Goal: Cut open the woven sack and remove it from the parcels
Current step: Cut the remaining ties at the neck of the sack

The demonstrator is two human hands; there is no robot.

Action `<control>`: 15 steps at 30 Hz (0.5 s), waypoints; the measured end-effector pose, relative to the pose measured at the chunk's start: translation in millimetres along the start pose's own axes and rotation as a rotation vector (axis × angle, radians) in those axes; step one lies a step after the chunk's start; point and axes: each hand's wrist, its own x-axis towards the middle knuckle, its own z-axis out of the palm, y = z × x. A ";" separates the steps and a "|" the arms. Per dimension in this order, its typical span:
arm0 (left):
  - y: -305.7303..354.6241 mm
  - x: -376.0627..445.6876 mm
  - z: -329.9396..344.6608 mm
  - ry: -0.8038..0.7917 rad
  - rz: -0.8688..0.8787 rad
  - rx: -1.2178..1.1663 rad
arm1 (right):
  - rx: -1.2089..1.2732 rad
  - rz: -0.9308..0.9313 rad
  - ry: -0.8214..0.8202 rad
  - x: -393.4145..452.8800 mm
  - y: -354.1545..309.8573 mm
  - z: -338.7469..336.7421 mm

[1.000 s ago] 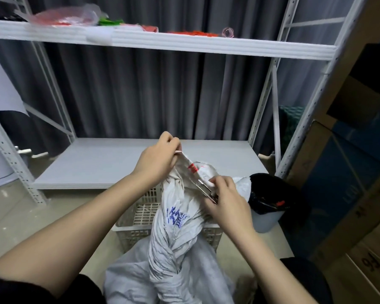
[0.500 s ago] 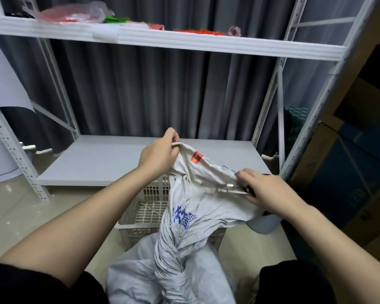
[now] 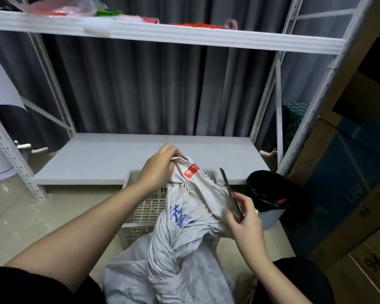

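Note:
A white woven sack (image 3: pixel 184 242) with blue print and a red label stands twisted in front of me, its bulk on the floor. My left hand (image 3: pixel 157 166) pinches the sack's top edge and lifts it. Metal scissors (image 3: pixel 229 189) are held in my right hand (image 3: pixel 242 218), blades pointing up and away, just right of the sack's frayed upper edge. The parcels are hidden inside the sack.
Behind the sack stands a white slatted plastic crate (image 3: pixel 144 207). A bin with a black liner (image 3: pixel 270 194) is on the right. A white metal rack's low shelf (image 3: pixel 110 159) lies ahead, and stacked cardboard boxes (image 3: pixel 349 194) fill the right side.
My right hand has drawn the scissors out of the sack's fabric, down and towards me; the blades now point upward. My left hand keeps hold of the top edge.

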 end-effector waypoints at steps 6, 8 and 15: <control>9.9 5.4 -6.6 -0.274 -0.249 -0.068 | 0.246 0.150 -0.115 3.4 -9.4 0.2; 17.3 9.4 -6.9 -0.308 -0.389 -0.071 | 0.282 0.154 -0.126 0.9 -9.6 1.9; 23.6 11.4 1.3 -0.284 -0.422 0.039 | 0.217 0.065 -0.201 -12.8 -12.8 7.5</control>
